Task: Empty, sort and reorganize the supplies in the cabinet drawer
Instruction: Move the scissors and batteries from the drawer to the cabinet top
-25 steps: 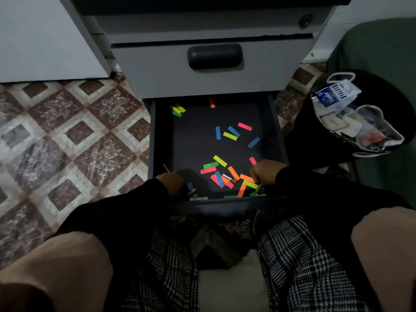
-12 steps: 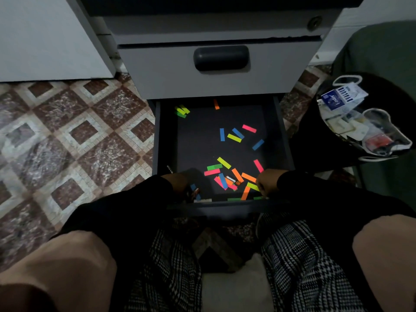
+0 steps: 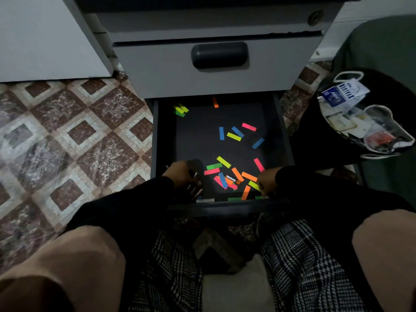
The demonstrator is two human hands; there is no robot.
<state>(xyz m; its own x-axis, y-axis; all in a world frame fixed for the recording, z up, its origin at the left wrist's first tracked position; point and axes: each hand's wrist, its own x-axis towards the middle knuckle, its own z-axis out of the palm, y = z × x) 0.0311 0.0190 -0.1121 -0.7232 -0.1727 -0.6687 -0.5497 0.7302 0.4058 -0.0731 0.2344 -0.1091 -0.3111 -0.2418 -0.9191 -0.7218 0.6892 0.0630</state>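
Note:
The bottom drawer (image 3: 282, 131) of the grey cabinet stands open, its dark floor strewn with several coloured paper strips (image 3: 234, 136) in pink, blue, yellow, green and orange. Most lie in a heap near the front (image 3: 225, 176), where a small silvery object with an orange tip (image 3: 231, 178) rests among them. A few yellow and green strips (image 3: 180, 109) sit in the back left corner. My left hand (image 3: 183, 175) is low in the front left corner, fingers spread downward. My right hand (image 3: 267, 183) is at the front right corner, fingertips down among the strips and partly hidden.
Above the open drawer is a shut grey drawer with a dark handle (image 3: 219, 55). To the right stands a dark round container (image 3: 382, 75) holding a blue-and-white box (image 3: 340, 95), face masks and small packets. Patterned floor tiles (image 3: 78, 143) lie to the left. My knees fill the foreground.
My left hand has shifted a little farther into the drawer and its fingers have spread. My right hand stays at the front right corner. The strips lie as before.

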